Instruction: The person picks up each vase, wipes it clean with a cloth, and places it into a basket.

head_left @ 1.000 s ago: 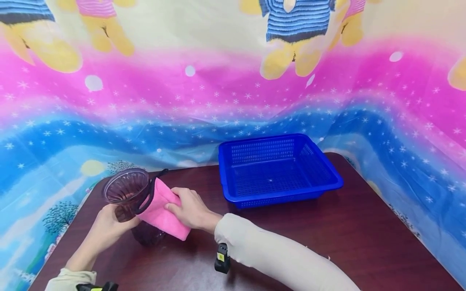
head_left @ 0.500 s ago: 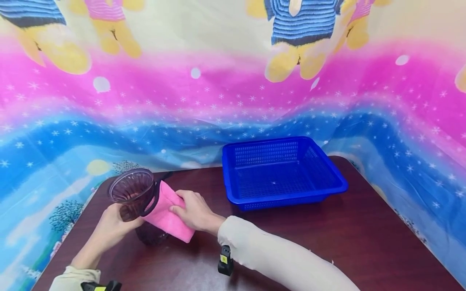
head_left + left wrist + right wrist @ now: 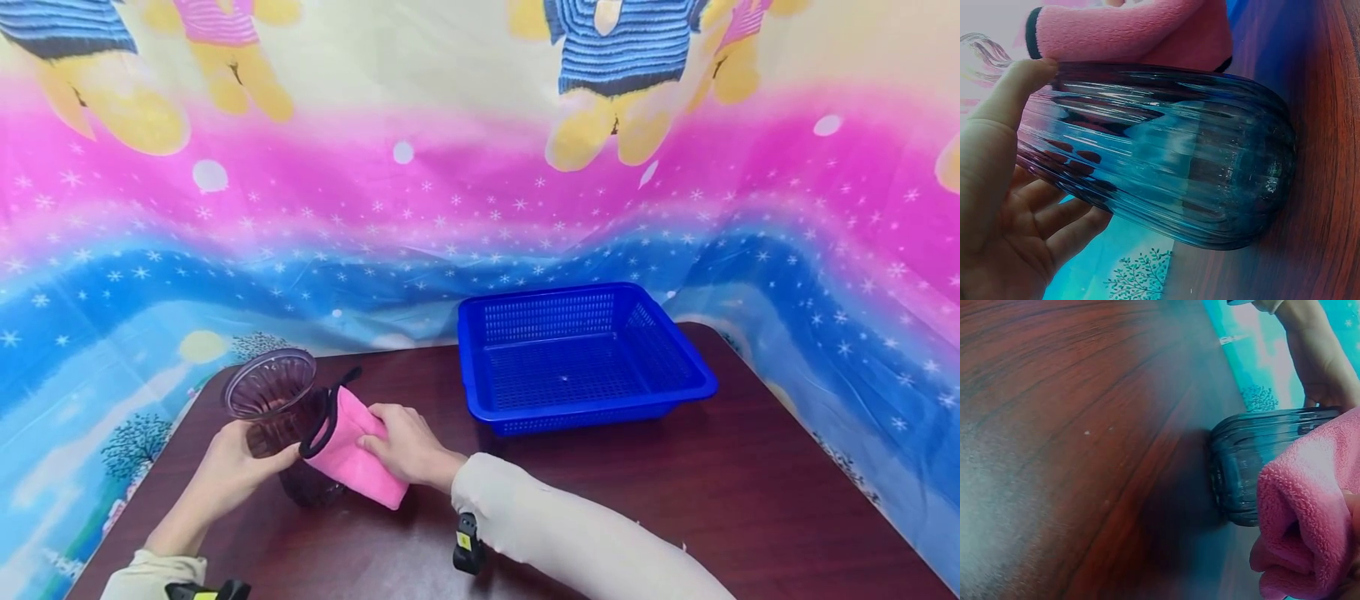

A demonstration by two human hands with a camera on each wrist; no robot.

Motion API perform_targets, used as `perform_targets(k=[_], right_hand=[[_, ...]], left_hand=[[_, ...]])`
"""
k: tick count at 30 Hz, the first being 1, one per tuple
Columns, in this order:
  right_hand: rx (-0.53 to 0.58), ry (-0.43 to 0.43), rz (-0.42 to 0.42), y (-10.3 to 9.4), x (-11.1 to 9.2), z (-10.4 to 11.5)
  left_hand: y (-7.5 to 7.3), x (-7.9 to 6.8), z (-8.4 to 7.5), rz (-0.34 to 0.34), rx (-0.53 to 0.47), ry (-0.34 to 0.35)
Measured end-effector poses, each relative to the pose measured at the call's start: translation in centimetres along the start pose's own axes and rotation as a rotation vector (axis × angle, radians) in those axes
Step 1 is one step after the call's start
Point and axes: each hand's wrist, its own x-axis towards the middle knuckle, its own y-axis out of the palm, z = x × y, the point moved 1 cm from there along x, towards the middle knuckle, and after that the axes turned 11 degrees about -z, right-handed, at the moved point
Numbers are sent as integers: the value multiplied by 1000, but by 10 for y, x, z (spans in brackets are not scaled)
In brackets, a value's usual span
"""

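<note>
A purple-tinted, ribbed glass vase (image 3: 279,423) with a flared rim is upright or slightly tilted at the table's left side. My left hand (image 3: 234,462) grips its neck, the thumb in front and the fingers behind. In the left wrist view the ribbed body of the vase (image 3: 1172,156) shows below that hand, its base close to the table. My right hand (image 3: 411,443) holds a folded pink cloth (image 3: 356,458) with dark edging at the vase's right side. The cloth (image 3: 1310,494) hides part of the glass in the right wrist view, along with most of the right fingers.
A blue perforated plastic basket (image 3: 588,367) stands at the back of the dark red-brown wooden table (image 3: 600,492), right of the hands. Behind the table hangs a printed cloth backdrop (image 3: 480,208) with bears and snowflakes.
The head view has shifted slightly. My right hand and the pink cloth have moved a little right and down along the vase. The left hand keeps its grip on the neck.
</note>
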Motion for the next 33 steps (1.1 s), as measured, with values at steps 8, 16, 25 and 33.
perform_targets(k=[8,16,25,33], right_hand=[[-27,4,10,7,-5,-9],[-97,2,31,10,-8,-16],[-184,-44,51,11,-10,-22],[-236,-53,69,15,-12,-31]], left_hand=[[1,-1,1,-7,-7,-4],[0,-1,1,3,1,-18],[0,-1,0,9,6,-33],[1,0,0,10,0,-28]])
